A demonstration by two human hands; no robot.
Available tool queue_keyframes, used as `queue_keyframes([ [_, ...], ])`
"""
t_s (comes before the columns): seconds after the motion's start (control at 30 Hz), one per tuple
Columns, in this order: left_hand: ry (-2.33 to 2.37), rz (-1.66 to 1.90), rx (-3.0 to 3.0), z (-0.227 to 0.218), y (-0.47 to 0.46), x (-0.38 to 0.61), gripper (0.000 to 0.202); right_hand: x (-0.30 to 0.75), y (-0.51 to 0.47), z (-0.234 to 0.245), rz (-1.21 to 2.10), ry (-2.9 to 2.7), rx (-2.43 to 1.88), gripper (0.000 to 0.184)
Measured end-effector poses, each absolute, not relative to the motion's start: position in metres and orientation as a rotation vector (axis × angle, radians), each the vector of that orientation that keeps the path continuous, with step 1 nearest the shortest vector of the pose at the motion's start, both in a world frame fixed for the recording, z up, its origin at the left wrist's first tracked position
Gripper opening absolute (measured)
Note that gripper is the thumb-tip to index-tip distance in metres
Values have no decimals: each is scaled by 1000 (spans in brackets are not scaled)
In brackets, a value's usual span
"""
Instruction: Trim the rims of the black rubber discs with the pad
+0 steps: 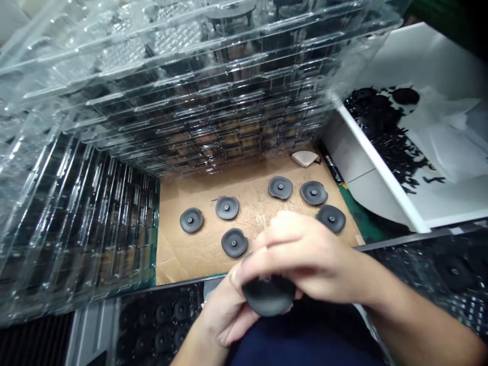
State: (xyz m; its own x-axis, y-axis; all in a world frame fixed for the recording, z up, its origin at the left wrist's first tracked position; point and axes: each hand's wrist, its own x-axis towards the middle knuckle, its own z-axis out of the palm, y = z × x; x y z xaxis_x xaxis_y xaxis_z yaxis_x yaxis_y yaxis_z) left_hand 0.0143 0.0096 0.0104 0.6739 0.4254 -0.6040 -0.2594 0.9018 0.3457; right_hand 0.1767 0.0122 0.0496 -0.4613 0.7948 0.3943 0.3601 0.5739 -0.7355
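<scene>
One dark round disc, clamped between both hands low in the view, close to the body and above a dark blue garment. From above, right hand curled over the top, fingers together and pressing on the upper rim. From below, left hand cupped under it, thumb and fingers closed against the lower edge. Upper face of the disc mostly covered, only the lower rim showing. No contact with any surface.

Just beyond the hands, six like discs lying flat and apart on a sheet of cardboard, each with a small raised hub at centre. Three to the left, three to the right, none stacked. Nearest to the held piece: the one just front-left of the right knuckles. At the far edge of the sheet, a pale wedge-shaped scrap.

Further out: stacks of clear plastic trays along the back and down the left side. On the right, a white bin holding loose black offcuts. At lower left and lower right, black trays with discs seated in them.

Judged step: working or checking of a single disc in hand, not yet laid down. Judged need for a next move: a steady hold on the rim by one hand before any release by the other, and a bare patch of cardboard, such as the gap between the two groups, away from neighbouring discs
</scene>
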Motion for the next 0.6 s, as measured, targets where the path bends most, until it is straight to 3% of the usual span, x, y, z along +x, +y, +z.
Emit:
queue_keyframes([
  [0.13,513,201,233,10,9,12,28,179,15,43,607,-2143,-1204,22],
  [0.2,465,194,231,9,7,10,32,181,18,36,767,-2077,-1109,24],
  [0.27,442,260,163,7,5,8,26,186,21,22,861,-1879,-1274,25],
  [0.4,425,351,28,3,4,4,46,190,12,-23,694,-1619,-1727,25],
  [0.6,488,396,68,0,7,-2,43,182,-18,-67,692,-1766,-1653,22],
])
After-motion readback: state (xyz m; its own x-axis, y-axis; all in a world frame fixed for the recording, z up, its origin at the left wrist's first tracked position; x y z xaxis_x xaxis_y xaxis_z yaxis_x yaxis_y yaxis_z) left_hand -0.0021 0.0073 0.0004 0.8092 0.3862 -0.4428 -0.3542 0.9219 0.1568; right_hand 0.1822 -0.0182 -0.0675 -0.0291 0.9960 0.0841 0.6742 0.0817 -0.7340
